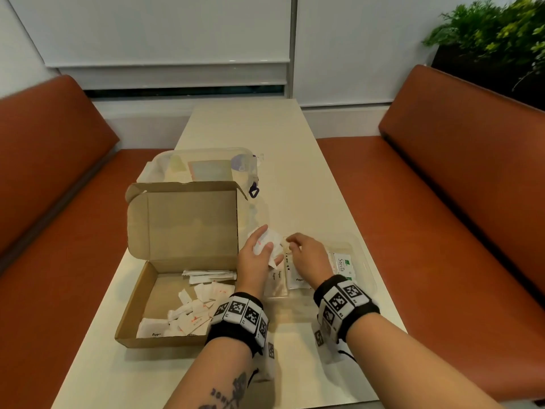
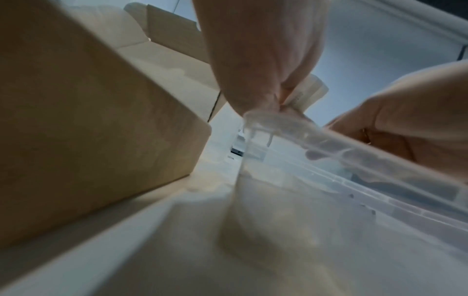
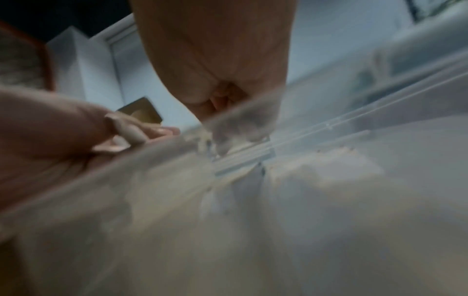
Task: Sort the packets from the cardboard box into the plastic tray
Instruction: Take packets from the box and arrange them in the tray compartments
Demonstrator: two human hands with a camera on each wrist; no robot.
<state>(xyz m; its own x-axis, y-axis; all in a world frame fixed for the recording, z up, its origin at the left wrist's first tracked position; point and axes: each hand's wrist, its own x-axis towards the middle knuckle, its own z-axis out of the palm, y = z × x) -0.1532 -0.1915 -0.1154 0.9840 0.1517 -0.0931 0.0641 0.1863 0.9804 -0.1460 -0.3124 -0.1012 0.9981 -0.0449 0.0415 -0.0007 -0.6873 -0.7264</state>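
two rust-brown upholstered seats (image 1: 460, 178) face each other across a long cream bench (image 1: 265, 137), which runs away toward a pale wall with lowered white blinds (image 1: 165, 28); green foliage (image 1: 495, 28) fills the upper right corner of the head view. on the bench's left half sits the open cardboard box (image 1: 182, 231), lid standing upright, its floor scattered with small white packets (image 1: 194, 314) (some with red print, one reading "pepper"). behind the box stands a clear lidded container (image 1: 206, 165) with a blue clip. just right of the box lies the clear plastic tray (image 1: 361, 255), divided into compartments: packets marked "sugar" lie in the left one, a "pepper" packet in the next, and a stevia packet (image 1: 342, 262) further right.

the left hand (image 1: 255, 261) is above the tray's left edge, between box and tray, fingers curled round a bunch of white packets (image 1: 271, 242) held clear of the bench; the left wrist view shows the same grip on paper edges just over the tray's corner. the right hand (image 1: 306, 255) hovers over the tray's far middle part, fingers bent down with tips drawn together at the tray's rim; whether its grip has hold of a packet i cannot tell, since the right wrist view is blurred. both wrists wear black bands with square printed markers (image 1: 240, 312).
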